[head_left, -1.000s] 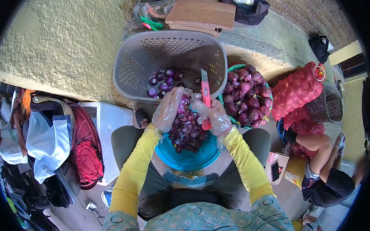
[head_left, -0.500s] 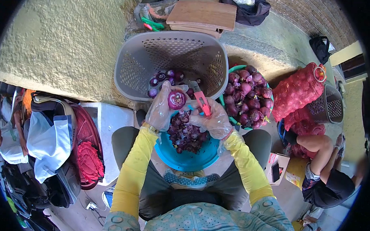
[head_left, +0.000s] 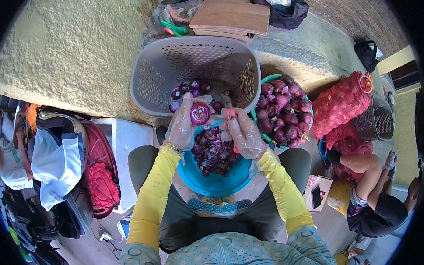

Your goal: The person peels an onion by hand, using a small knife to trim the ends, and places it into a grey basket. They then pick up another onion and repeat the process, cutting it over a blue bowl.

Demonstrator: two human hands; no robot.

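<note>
Since the earlier frames, the utility knife [head_left: 229, 113] has tipped round in my right hand [head_left: 248, 139], and the red onion [head_left: 200, 114] has drawn slightly away from it. My left hand [head_left: 180, 130] keeps its grip closed around that onion, cut face showing, just above the near rim of the grey perforated basket [head_left: 140, 83]; my right grip is wrapped around the knife's pinkish-red handle, with the blade hard to make out. I'd judge the work to be at an early stage: only a small cluster of peeled onions [head_left: 195, 85] lies in the bottom of the basket, while a heaped load of unpeeled onions [head_left: 288, 119] sits beside it to the right, and a bulging red mesh sack [head_left: 339, 102] rests beyond. Between my knees, the blue basin [head_left: 214, 189] already carries a good mound of dark onion skins [head_left: 213, 156]. As for writing, the small carton [head_left: 322, 184] under the phone [head_left: 315, 197] has a red printed label, and the yellow container [head_left: 336, 199] next to it bears some print, but I can't read a word or brand on either.
</note>
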